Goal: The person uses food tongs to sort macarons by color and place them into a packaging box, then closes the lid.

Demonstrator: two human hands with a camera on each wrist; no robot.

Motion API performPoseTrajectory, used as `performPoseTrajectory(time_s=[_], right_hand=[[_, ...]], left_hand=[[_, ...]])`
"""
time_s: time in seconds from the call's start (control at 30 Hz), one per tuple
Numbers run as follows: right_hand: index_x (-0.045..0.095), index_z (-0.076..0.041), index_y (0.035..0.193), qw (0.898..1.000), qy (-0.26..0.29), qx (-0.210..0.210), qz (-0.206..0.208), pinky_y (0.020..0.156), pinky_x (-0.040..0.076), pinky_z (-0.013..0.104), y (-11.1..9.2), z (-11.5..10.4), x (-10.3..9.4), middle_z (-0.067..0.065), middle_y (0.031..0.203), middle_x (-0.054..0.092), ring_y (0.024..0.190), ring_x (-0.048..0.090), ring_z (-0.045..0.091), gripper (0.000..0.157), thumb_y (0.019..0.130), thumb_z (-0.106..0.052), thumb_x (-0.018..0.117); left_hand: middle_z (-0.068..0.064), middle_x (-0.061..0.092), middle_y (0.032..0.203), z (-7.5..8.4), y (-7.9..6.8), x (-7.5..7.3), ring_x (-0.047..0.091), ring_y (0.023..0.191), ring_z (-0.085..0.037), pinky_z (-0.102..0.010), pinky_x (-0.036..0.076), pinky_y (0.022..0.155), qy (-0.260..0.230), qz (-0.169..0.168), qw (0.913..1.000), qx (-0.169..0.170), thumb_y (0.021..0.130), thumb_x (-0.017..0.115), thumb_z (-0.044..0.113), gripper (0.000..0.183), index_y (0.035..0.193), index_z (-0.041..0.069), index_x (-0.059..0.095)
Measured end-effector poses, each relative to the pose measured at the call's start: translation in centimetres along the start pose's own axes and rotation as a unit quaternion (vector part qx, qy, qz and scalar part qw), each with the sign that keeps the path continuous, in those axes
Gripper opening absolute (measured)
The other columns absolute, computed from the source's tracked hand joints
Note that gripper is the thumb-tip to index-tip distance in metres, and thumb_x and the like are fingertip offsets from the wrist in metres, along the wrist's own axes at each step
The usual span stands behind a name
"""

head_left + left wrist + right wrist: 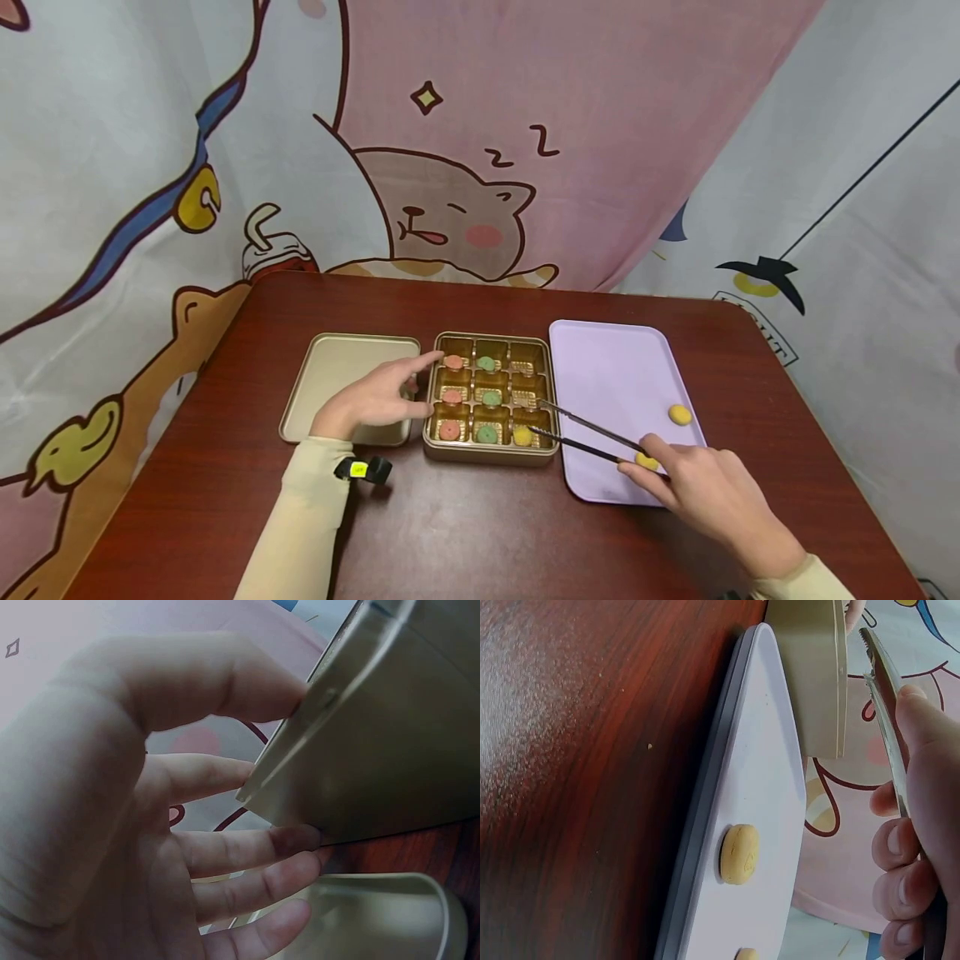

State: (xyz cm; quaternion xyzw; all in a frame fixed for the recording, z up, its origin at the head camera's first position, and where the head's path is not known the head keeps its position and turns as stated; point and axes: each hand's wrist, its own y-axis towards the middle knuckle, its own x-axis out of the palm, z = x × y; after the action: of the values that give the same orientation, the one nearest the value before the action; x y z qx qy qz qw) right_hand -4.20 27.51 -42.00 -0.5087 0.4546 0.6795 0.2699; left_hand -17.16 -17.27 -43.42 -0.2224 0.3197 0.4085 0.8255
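Lid left, tin centre, tray right, all on one table.
On the dark red-brown wooden table, the gold rectangular metal lid lies left of the gold square nine-compartment metal tin, with the lilac rectangular tray to its right. Round pink macarons fill the tin's left column, round green macarons its middle column; one round yellow macaron sits in the near-right compartment. Two yellow macarons lie along the tray's right side, one farther, one nearer. The left hand touches the tin's left side; the dark metal tongs run left from the right hand, over the tray, to above the tin's right column.
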Motion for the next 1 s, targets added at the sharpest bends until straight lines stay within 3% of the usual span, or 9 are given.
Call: performPoseTrajectory(time_s=[0.1, 0.4, 0.6, 0.83, 1.0], right_hand=[[0.053, -0.024, 0.079, 1.0, 0.002, -0.003, 0.005, 0.042, 0.017, 0.024, 0.0, 0.1, 0.0, -0.022, 0.054, 0.022, 0.046, 0.02, 0.0, 0.043, 0.091, -0.06, 0.072], [0.053, -0.024, 0.08, 1.0, 0.004, 0.001, 0.001, 0.043, 0.018, 0.023, -0.4, 0.2, 0.0, -0.021, 0.055, 0.022, 0.047, 0.02, 0.0, 0.041, 0.088, -0.056, 0.077], [0.054, -0.024, 0.082, 0.999, 0.003, 0.032, -0.02, 0.043, 0.019, 0.023, -1.2, 0.5, -0.5, -0.02, 0.055, 0.023, 0.048, 0.021, 0.0, 0.038, 0.087, -0.052, 0.08], [0.05, -0.024, 0.079, 0.998, -0.004, 0.056, -0.004, 0.043, 0.018, 0.025, -2.6, 1.6, -0.6, -0.019, 0.056, 0.021, 0.049, 0.02, 0.001, 0.042, 0.086, -0.052, 0.081], [0.05, -0.022, 0.081, 0.996, -0.005, 0.093, -0.016, 0.043, 0.02, 0.026, -3.5, 2.4, -0.9, -0.015, 0.055, 0.022, 0.049, 0.021, 0.003, 0.042, 0.085, -0.048, 0.083]], left_hand=[[-0.011, 0.061, 0.138, 0.0, 0.1, 0.0, 0.062, 0.107, -0.021, -0.05, 0.05, 0.099, 0.008, 0.002, 1.0, 0.003, 0.09, 0.077, 0.026, 0.089, 0.166, 0.016, 0.032], [-0.012, 0.059, 0.142, 0.1, 0.0, 0.0, 0.063, 0.109, -0.021, -0.05, 0.05, 0.1, 0.01, 0.001, 0.9999, -0.004, 0.091, 0.076, 0.027, 0.089, 0.167, 0.017, 0.031], [-0.014, 0.052, 0.154, 0.0, 0.0, 0.0, 0.063, 0.118, -0.024, -0.053, 0.049, 0.105, 0.0, -0.001, 1.0, -0.006, 0.091, 0.076, 0.026, 0.09, 0.168, 0.02, 0.03], [-0.012, 0.058, 0.145, 0.1, 0.0, 0.0, 0.062, 0.113, -0.022, -0.051, 0.049, 0.102, 0.009, 0.0, 0.9999, -0.007, 0.091, 0.076, 0.028, 0.089, 0.167, 0.021, 0.031], [-0.014, 0.05, 0.156, 0.1, 0.0, 0.0, 0.063, 0.12, -0.026, -0.053, 0.048, 0.106, -0.006, -0.001, 1.0, -0.007, 0.091, 0.076, 0.025, 0.09, 0.168, 0.02, 0.029]])
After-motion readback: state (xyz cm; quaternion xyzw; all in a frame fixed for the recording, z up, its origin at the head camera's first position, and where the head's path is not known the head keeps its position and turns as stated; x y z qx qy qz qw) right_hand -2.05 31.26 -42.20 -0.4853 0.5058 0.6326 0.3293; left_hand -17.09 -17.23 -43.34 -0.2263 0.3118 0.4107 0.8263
